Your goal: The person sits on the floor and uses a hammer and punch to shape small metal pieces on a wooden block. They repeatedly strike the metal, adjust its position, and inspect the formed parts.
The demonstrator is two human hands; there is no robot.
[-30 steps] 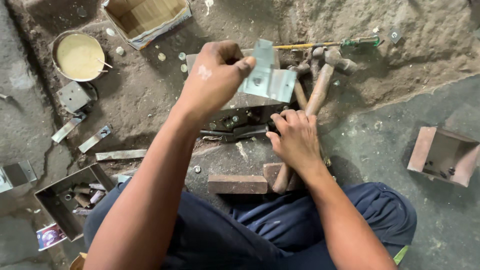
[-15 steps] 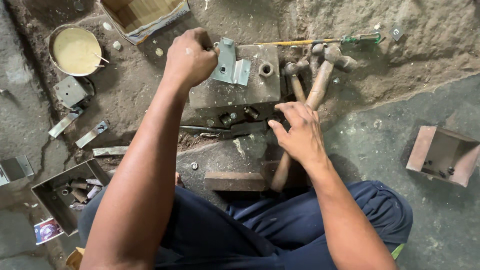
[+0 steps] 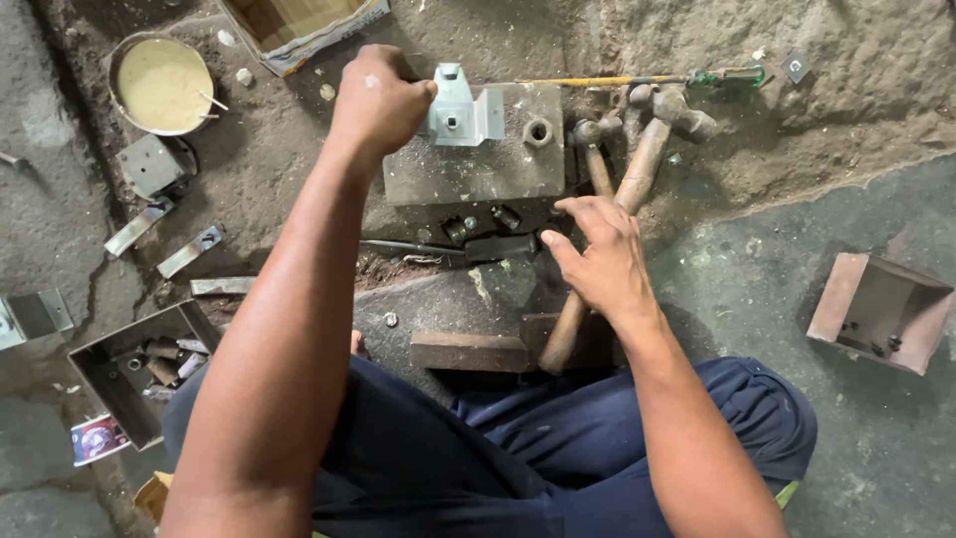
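My left hand (image 3: 378,100) grips a bent light-grey metal bracket (image 3: 460,108) and holds it upright on a thick steel block (image 3: 468,164) on the dirt floor. A hex nut (image 3: 538,131) lies on that block to the right of the bracket. My right hand (image 3: 602,254) hovers with fingers spread over the wooden handle of a hammer (image 3: 637,184), which lies slanted beside the block; it holds nothing. A second, smaller hammer (image 3: 596,149) lies next to it.
A long screwdriver (image 3: 647,79) lies behind the block. A round tin of pale paste (image 3: 161,85), flat metal strips (image 3: 189,251), a grey tray of parts (image 3: 129,364), a rusty box (image 3: 881,309) and a wooden block (image 3: 468,351) surround me.
My left hand carried the bracket from mid-air over the block down and left, setting it upright on the block's top. My right hand opened and shifted slightly over the hammer handle.
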